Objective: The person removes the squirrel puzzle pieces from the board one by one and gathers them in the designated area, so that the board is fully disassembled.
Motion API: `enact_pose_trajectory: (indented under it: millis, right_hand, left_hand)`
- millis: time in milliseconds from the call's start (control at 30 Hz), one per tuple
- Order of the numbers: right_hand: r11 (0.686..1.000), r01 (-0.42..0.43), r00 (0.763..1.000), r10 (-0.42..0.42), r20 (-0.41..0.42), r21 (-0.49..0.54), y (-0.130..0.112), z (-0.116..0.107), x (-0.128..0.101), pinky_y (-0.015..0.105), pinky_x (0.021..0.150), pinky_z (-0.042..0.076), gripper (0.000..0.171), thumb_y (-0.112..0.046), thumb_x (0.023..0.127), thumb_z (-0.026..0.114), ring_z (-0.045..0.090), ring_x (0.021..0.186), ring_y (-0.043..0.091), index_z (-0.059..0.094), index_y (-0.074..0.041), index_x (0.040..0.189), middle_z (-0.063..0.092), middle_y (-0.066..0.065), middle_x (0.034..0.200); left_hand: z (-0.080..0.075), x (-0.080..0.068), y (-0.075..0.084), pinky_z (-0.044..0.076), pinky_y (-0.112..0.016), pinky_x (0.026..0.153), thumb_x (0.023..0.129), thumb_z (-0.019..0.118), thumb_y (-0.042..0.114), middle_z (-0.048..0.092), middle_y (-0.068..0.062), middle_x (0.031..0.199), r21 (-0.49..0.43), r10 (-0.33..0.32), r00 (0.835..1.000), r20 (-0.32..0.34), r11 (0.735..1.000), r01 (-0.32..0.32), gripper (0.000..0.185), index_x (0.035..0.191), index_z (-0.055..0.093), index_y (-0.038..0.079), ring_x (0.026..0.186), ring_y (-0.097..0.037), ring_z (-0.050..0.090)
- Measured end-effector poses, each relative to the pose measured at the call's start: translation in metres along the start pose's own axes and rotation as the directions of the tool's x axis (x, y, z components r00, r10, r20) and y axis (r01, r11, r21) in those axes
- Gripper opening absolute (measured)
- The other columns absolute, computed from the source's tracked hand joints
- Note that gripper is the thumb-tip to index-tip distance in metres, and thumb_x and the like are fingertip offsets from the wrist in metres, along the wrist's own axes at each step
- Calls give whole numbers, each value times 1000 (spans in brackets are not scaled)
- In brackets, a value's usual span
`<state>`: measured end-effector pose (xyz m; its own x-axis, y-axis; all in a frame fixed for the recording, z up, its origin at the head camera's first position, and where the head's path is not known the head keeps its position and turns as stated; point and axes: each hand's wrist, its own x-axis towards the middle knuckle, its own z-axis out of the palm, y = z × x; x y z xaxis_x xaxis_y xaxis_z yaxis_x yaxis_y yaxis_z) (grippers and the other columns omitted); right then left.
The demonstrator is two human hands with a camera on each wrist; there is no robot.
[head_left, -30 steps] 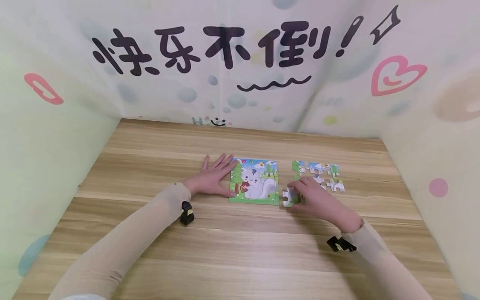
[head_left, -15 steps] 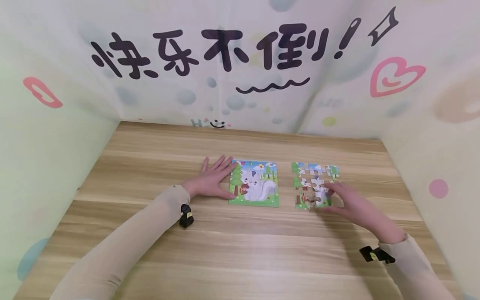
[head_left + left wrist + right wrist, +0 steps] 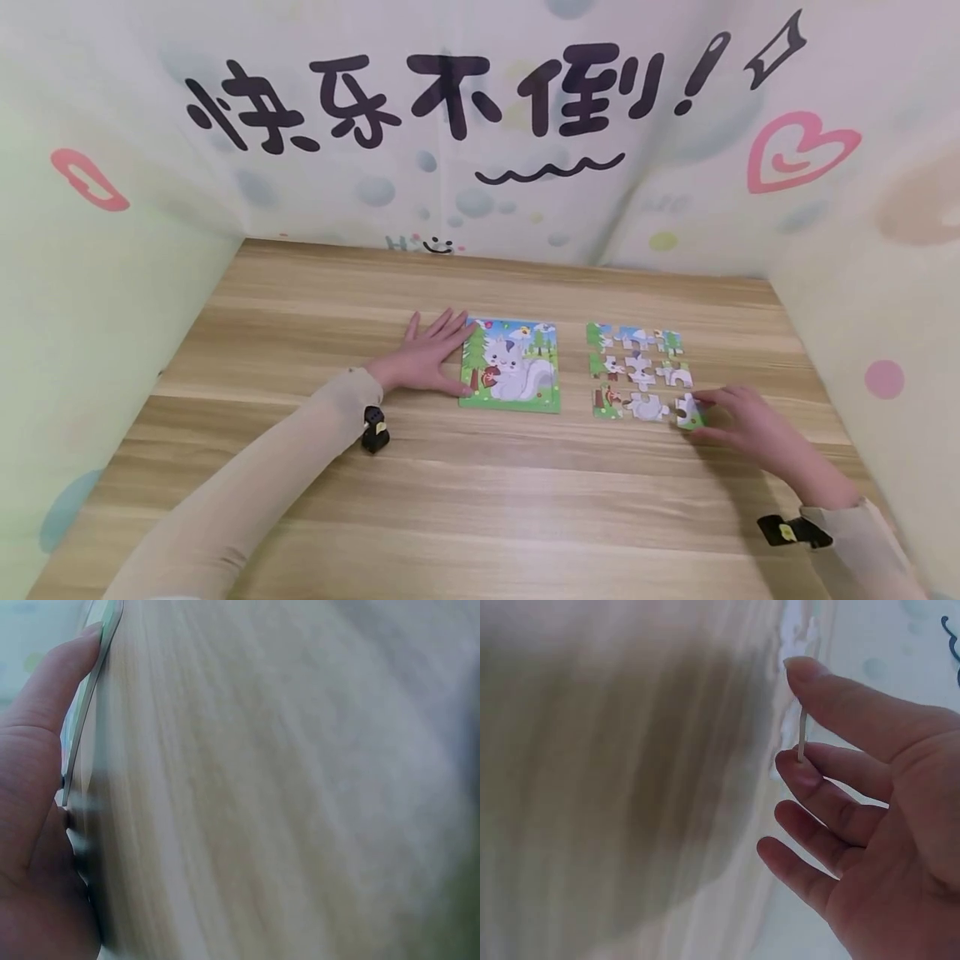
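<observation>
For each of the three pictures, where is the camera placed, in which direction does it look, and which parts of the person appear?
Head: worn on the head, looking forward and down at the wooden table; both sleeved arms, left hand and right hand show.
Left wrist: low beside the table, along the picture card; left hand only.
Right wrist: low, toward the puzzle piece pinched by thumb and finger; right hand only.
Shared: head and right wrist both show that piece.
</observation>
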<state>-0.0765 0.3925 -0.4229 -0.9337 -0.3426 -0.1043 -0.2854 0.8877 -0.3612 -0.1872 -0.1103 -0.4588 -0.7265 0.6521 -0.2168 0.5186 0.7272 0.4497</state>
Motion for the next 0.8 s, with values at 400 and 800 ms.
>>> enact_pose_trajectory:
  millis: [400, 800]
  right_hand:
    - [999, -34, 999, 34, 10, -14, 12, 8, 0, 66, 89, 50, 60, -21, 84, 88, 61, 104, 48, 64, 15, 126, 67, 28, 111]
    - [998, -57, 998, 57, -14, 11, 8, 11, 3, 65, 86, 52, 55, -19, 85, 87, 60, 103, 47, 65, 11, 126, 63, 28, 112]
  left_hand:
    - [-2, -3, 3, -19, -67, 119, 87, 72, 67, -5, -8, 176, -7, -8, 1000, 11, 1000, 8, 116, 169, 7, 17, 161, -31, -11]
    - [1, -1, -1, -22, -66, 119, 87, 71, 68, -8, -6, 176, -9, -9, 1000, 28, 1000, 9, 117, 169, 6, 18, 160, -29, -14]
